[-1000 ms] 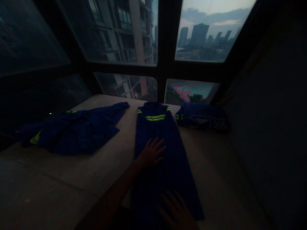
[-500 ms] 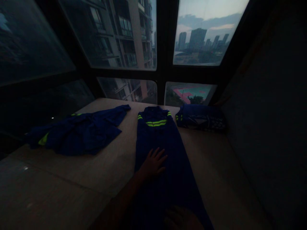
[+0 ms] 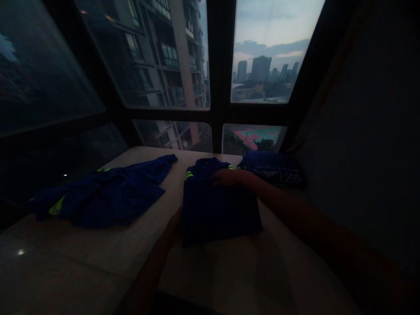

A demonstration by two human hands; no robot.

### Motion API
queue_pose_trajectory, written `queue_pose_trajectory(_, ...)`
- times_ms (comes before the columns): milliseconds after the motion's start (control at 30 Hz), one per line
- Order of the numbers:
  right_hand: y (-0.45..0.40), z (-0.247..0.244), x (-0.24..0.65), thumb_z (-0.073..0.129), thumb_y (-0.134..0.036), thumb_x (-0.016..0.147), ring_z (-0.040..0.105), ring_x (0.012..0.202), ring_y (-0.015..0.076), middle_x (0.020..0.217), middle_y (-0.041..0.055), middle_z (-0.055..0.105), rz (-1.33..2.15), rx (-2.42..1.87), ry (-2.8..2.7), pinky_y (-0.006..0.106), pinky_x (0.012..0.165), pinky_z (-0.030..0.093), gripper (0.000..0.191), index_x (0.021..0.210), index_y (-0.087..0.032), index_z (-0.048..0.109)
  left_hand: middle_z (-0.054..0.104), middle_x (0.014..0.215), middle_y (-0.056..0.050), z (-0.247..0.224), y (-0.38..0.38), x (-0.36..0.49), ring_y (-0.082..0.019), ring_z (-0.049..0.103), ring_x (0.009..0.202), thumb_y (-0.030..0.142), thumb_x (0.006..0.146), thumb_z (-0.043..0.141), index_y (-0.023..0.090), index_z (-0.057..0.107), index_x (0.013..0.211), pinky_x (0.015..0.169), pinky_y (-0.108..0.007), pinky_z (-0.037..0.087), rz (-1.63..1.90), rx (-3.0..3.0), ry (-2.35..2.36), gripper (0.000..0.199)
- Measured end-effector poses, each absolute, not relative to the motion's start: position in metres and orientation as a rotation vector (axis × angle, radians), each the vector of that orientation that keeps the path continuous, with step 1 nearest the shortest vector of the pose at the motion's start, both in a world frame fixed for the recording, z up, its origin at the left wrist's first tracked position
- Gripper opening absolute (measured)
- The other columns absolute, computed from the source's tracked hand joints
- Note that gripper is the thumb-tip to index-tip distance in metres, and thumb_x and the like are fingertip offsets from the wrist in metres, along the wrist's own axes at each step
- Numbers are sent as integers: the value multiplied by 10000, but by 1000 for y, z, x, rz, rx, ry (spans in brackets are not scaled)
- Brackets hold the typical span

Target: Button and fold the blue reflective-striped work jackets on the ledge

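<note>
A dark blue work jacket (image 3: 219,210) with yellow-green reflective stripes lies in front of me. Its lower part is folded up over the chest, so the chest stripe is covered, while collar and shoulders still show at the far end. My right hand (image 3: 226,177) reaches across from the right, its fingers bent on the upper edge of the folded cloth. At the jacket's left edge, low down, is my left hand (image 3: 174,227); its fingers are lost in the dark against the cloth.
Another blue garment (image 3: 111,192) with reflective bands lies loosely spread on the pale surface (image 3: 82,258) at left. A folded blue bundle (image 3: 272,168) with a printed pattern sits at the back right, beside the dark wall (image 3: 361,153). Framed windows (image 3: 216,78) stand behind.
The jacket's lower part has been folded up over its chest. My right hand has moved far forward to the fold's upper edge; my left hand has shifted left to the jacket's side.
</note>
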State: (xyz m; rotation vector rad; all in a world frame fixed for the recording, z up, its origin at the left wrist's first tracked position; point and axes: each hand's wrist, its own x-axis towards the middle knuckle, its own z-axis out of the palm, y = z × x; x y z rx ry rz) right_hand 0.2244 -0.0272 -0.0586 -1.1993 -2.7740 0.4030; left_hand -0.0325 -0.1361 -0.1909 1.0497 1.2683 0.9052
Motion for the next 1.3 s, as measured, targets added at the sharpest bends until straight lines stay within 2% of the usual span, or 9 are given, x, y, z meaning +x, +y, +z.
queue_pose_trajectory(100, 0, -82, 225, 615, -205, 885, 601, 1176, 252, 1294, 135, 640, 345, -1403, -2569, 344, 1012, 432, 367, 1246, -148, 634, 769, 960, -113, -196, -133, -33, -264, 728, 946, 503, 907, 483, 138, 716, 973, 906, -414, 550, 911, 773, 1211, 438)
queue_pose_trajectory(200, -13, -123, 247, 537, -238, 933, 503, 1307, 247, 1411, 143, 546, 340, -1575, -2358, 346, 1081, 376, 453, 1377, -151, 517, 744, 1100, -109, -207, -130, -34, -278, 687, 1070, 571, 813, 607, 150, 685, 1065, 954, -414, 522, 934, 774, 1230, 498)
queue_pose_trajectory(367, -78, -207, 302, 455, -342, 959, 620, 1160, 264, 1253, 166, 650, 457, -1931, -1944, 378, 972, 466, 445, 1348, -139, 527, 725, 1145, -136, -229, -115, -36, -307, 677, 1063, 606, 707, 665, 132, 685, 1036, 922, -409, 524, 853, 1126, 1456, 577)
queue_pose_trajectory(500, -109, -250, 318, 498, -439, 914, 691, 1013, 255, 1126, 139, 712, 715, -1971, -1610, 344, 854, 526, 459, 1243, -139, 608, 699, 1202, -146, -237, -107, -28, -317, 648, 1116, 463, 680, 710, 131, 669, 1066, 984, -427, 486, 870, 1209, 1564, 511)
queue_pose_trajectory(667, -104, -256, 315, 502, -367, 892, 647, 1117, 226, 1237, 114, 672, 723, -1865, -1591, 327, 949, 492, 426, 1247, -151, 597, 659, 1284, -132, -238, -116, -23, -299, 553, 1266, 375, 760, 654, 148, 654, 1151, 1084, -426, 412, 951, 1296, 1690, 453)
queue_pose_trajectory(767, -101, -257, 315, 471, -386, 914, 649, 1103, 213, 1234, 99, 672, 676, -1793, -1620, 321, 942, 495, 447, 1289, -163, 564, 657, 1289, -129, -240, -124, -25, -280, 581, 1237, 339, 822, 594, 146, 638, 1202, 1074, -410, 428, 984, 1404, 1787, 429)
queue_pose_trajectory(967, -103, -258, 308, 493, -279, 896, 599, 1139, 281, 1252, 159, 629, 405, -1832, -1755, 404, 974, 468, 416, 1286, -156, 571, 613, 1307, -200, -225, -135, -19, -293, 606, 1183, 275, 892, 513, 79, 502, 1353, 995, -415, 480, 672, 1713, 2091, 501)
queue_pose_trajectory(1100, -90, -240, 292, 451, -247, 931, 495, 1270, 287, 1376, 149, 551, 122, -1610, -2058, 456, 1066, 401, 413, 1325, -173, 550, 547, 1381, -171, -206, -125, -7, -295, 546, 1238, 276, 923, 476, 154, 468, 1407, 1014, -437, 456, 690, 2291, 2096, 499)
queue_pose_trajectory(1300, -61, -252, 284, 462, -332, 960, 357, 1411, 291, 1496, 96, 463, 178, -1409, -2424, 535, 1144, 296, 446, 1382, -199, 518, 396, 1553, -85, -231, -88, -5, -334, 342, 1425, 406, 958, 460, 281, 430, 1460, 1133, -605, 270, 248, 2655, 1624, 518)
